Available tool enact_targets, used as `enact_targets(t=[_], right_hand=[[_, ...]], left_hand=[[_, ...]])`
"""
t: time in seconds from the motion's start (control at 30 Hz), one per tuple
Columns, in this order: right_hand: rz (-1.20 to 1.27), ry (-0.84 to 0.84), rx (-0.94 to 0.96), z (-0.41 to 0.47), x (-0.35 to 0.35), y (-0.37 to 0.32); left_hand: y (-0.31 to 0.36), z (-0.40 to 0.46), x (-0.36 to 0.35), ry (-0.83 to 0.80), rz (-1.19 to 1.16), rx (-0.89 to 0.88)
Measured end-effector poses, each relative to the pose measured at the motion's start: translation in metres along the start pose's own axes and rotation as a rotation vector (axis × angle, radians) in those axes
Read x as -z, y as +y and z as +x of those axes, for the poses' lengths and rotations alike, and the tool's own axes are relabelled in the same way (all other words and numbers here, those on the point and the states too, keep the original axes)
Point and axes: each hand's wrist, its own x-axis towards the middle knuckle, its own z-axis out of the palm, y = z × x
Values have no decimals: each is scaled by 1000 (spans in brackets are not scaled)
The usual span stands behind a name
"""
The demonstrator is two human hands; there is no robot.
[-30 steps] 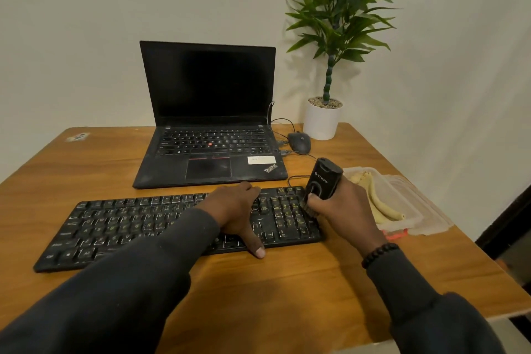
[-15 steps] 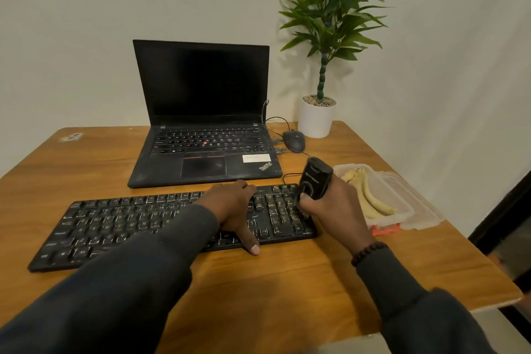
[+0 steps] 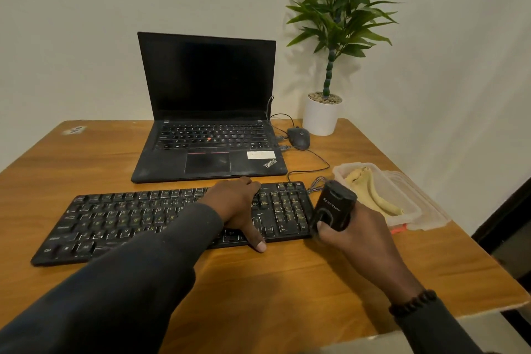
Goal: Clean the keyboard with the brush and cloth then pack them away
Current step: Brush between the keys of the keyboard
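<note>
A black keyboard [image 3: 129, 221] lies across the wooden desk in front of the laptop. My left hand [image 3: 240, 207] rests flat on its right-centre keys, with the thumb stretched down over the front edge. My right hand [image 3: 355, 236] grips a black brush [image 3: 334, 210] at the keyboard's right end, its lower tip down by the number pad; the bristles are hidden. A yellowish cloth [image 3: 370, 191] lies in a clear plastic container [image 3: 411, 210] just right of the brush.
An open black laptop [image 3: 209, 135] stands behind the keyboard, a mouse [image 3: 298, 137] and cables at its right. A potted plant [image 3: 323, 115] fills the far right corner. A clear lid [image 3: 431, 220] lies beside the container. The desk's edge [image 3: 488, 250] runs close on the right.
My right hand has slid the brush rightward, from over the number pad to the keyboard's right edge. My left hand stays on the keys.
</note>
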Motion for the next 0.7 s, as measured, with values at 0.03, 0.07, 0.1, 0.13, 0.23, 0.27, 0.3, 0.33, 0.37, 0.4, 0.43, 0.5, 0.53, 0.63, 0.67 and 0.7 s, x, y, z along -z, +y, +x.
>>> enact_targets(t=[0.03,0.07,0.1,0.13,0.23,0.27,0.3,0.33,0.37,0.4,0.43,0.5,0.53,0.63,0.67,0.7], right_hand=[[23,3,-18,1,2,1],[52,23,-34,5,3,2],[90,50,-49,12,3,2],[127,71,-58,20,2,0],[154,88,-30,51,-3,-9],[117,85,-4,61,-6,-12],[79,78,18,70,-9,-15],[46,63,30,77,-12,-17],[17,44,38,82,-16,-18],[-12,25,44,84,-19,-18],[-35,12,46,85,-22,-18],[-80,9,55,82,-24,-17],[-105,7,60,79,-24,-16],[-100,-42,43,58,-20,-15],[-82,-60,36,48,-17,-14],[-68,-78,29,39,-14,-12]], left_hand=[[0,0,0,2,-3,-4],[-1,0,0,2,-6,-7],[-1,0,0,3,-10,-11],[-1,-1,0,6,-13,-13],[-1,-2,0,11,-19,-13],[-1,-2,0,12,-20,-11],[0,-3,0,11,-22,-8],[0,-3,1,10,-23,-5],[0,-3,1,10,-24,-2],[0,-3,0,11,-26,-1],[0,-2,0,12,-30,0],[0,-2,-1,11,-37,1],[-1,-2,-1,11,-35,0],[0,-3,1,1,-15,-3],[0,-3,1,4,-11,-5],[0,-3,2,6,-8,-7]])
